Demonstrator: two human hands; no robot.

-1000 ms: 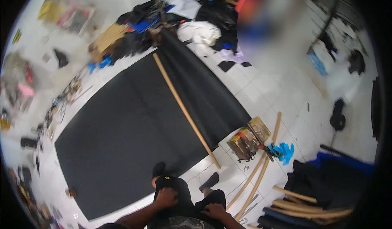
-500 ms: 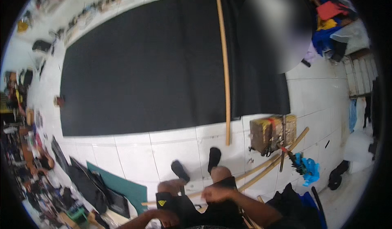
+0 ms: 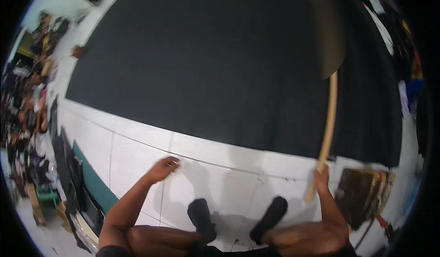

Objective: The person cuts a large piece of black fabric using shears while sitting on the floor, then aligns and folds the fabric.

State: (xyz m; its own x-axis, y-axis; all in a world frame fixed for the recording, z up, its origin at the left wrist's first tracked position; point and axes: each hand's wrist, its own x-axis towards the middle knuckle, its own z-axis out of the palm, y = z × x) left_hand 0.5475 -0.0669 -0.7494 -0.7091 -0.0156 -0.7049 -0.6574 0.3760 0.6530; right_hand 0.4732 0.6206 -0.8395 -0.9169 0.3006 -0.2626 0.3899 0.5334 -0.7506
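Note:
My right hand (image 3: pixel 321 178) is wrapped round the near end of a long wooden stick (image 3: pixel 330 115). The stick lies across the right part of a large black sheet (image 3: pixel 197 69) spread on the floor, and its tip sticks out past the sheet's near edge. Just short of that edge, over white tiles, hovers my left hand (image 3: pixel 164 170). Its fingers are curled together, with a small pale glint at their tips that is too blurred to name. A blurred oval hides the stick's far part.
Beside my right arm stands a worn brown block (image 3: pixel 360 193). A green board (image 3: pixel 94 176) and dark folded pieces (image 3: pixel 68 174) lie at my left. Mixed clutter (image 3: pixel 27 110) lines the far left. My dark-socked feet (image 3: pixel 201 218) rest on the white tiles (image 3: pixel 137 133).
I have crouched lower and closer to the black sheet. My right hand has left my lap and taken hold of the stick; my left hand has reached forward over the tiles.

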